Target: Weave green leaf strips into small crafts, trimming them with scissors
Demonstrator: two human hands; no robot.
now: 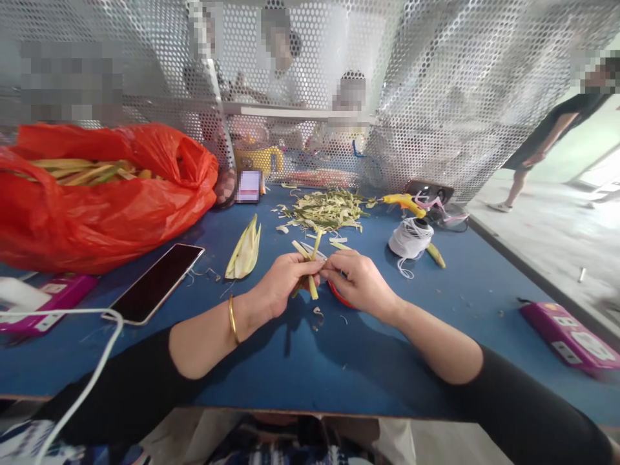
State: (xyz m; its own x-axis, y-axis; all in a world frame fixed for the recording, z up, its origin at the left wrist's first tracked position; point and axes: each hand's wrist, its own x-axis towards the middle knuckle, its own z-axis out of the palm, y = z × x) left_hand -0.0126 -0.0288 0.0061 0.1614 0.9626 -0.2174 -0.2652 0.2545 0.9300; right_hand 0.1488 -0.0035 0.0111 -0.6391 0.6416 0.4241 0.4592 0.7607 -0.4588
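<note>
My left hand point(285, 282) pinches a small bundle of pale green-yellow leaf strips point(314, 284), some crossing each other. My right hand point(357, 281) meets it at the bundle, its fingertips pressed together; what they hold is too small to make out. Red scissor-like handles point(339, 295) show partly beneath my right hand. Left of my hands lies a pale husk-like leaf bundle point(245, 250). Beyond them is a pile of cut green strips point(328, 210). A cone of white thread point(411, 239) stands to the right.
A red plastic bag point(111, 219) with long leaves fills the left, near a dark phone point(157, 282). Purple power strips point(569, 336) lie at both sides. A yellow glue gun point(404, 203) and glasses are at the back right. People are behind a perforated screen; another person walks at right.
</note>
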